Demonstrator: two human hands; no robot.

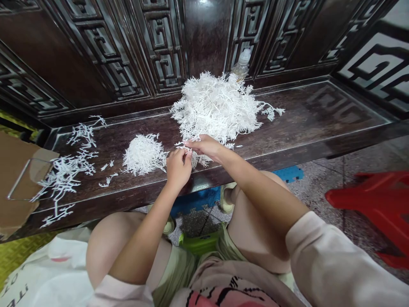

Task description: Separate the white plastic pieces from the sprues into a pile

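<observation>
A big heap of white branched plastic pieces [215, 104] lies on the dark wooden bench [319, 123]. My right hand [206, 147] is pinched on a white plastic sprig [183, 146] at the heap's front edge. My left hand [178, 167] is closed on the same sprig from below. A smaller pile of short white bits [143, 154] sits just left of my hands.
Bare white stems [65, 172] are scattered at the bench's left end beside a cardboard box [14, 179]. A plastic bottle [241, 64] stands behind the heap against the carved backrest. A red stool [377, 204] is on the floor at right, a white bag [47, 273] lower left.
</observation>
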